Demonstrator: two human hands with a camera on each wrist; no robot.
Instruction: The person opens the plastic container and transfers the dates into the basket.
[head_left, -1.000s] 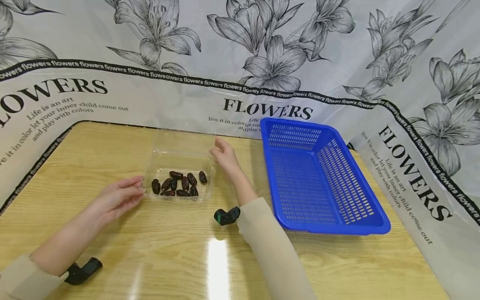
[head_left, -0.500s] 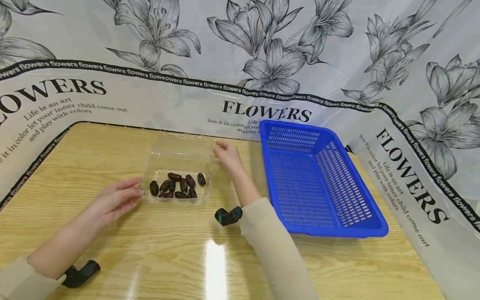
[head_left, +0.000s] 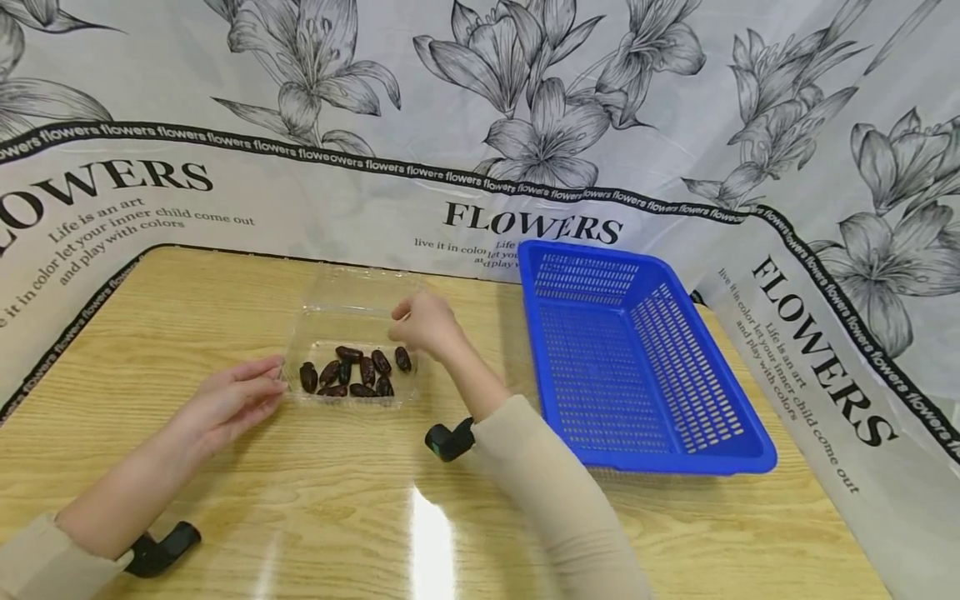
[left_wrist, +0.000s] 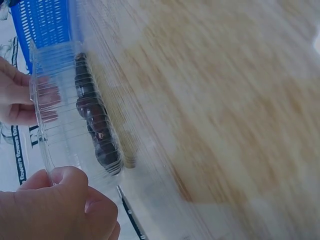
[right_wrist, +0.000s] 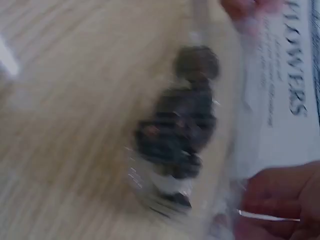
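Observation:
A clear plastic clamshell box [head_left: 303, 329] lies on the table with its lid folded back. Several dark brown dates [head_left: 367, 368] sit in its base; they look like a dark row through the wall in the left wrist view. The left hand [head_left: 238, 396] pinches the box's left rim, thumb and fingers at the edge [left_wrist: 65, 210]. Over the right part of the box hovers the right hand [head_left: 427, 325], fingers loosely bent above the dates, seemingly holding nothing. The right wrist view is blurred, with that hand [right_wrist: 285, 200] beside the box wall.
A blue plastic basket [head_left: 555, 392] with slotted walls stands to the right of the box. Behind the wooden table [head_left: 300, 517] hangs a white flower-printed sheet [head_left: 337, 200]. Black wrist devices [head_left: 161, 550] stick out below both forearms.
The right hand has left the box's right lid edge and moved left and nearer, over the box. The left hand keeps its place on the rim. The dates look unmoved.

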